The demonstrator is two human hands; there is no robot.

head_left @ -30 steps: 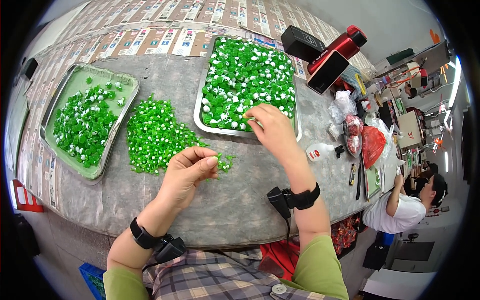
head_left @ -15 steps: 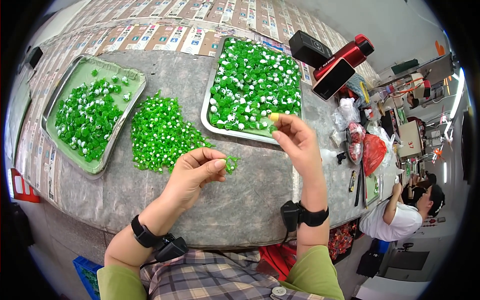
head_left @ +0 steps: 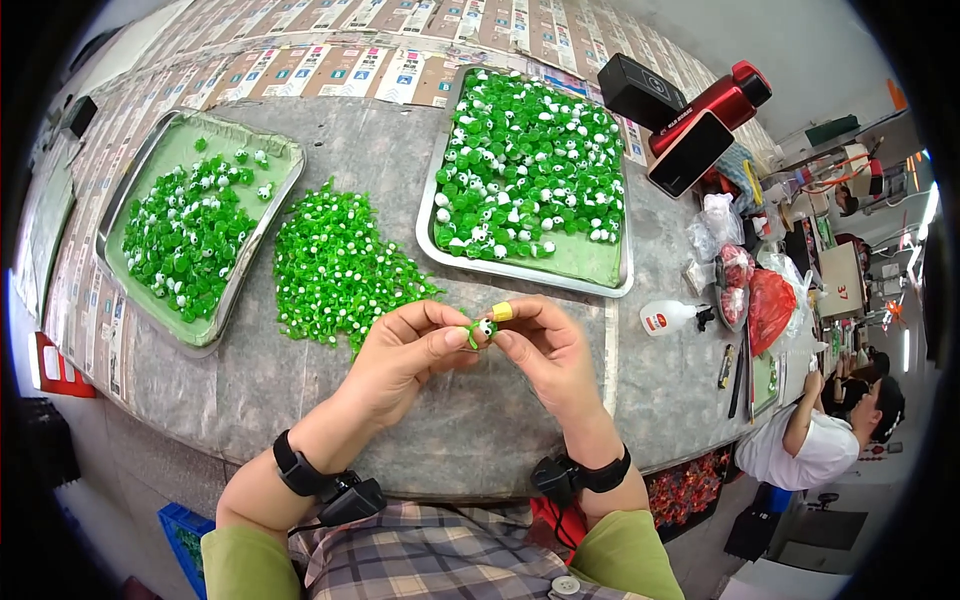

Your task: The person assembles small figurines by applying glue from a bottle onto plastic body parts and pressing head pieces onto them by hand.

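Fingertips of both hands pinch one small green piece [head_left: 481, 330] over the grey table [head_left: 400, 440]; half a second ago the right hand [head_left: 548, 350] was up by the right tray [head_left: 600, 285], apart from the left hand [head_left: 405, 358]. Loose green pile [head_left: 335, 265] lies just left, and a second tray [head_left: 185, 225] beyond it.

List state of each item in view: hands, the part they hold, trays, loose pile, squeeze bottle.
left hand: pinching the small green piece
right hand: pinching the same piece, yellow tape on a fingertip
small green piece: held between both hands, off the table
left tray: partly filled
right tray: mostly full
loose green pile: spread on table
squeeze bottle: lying on its side
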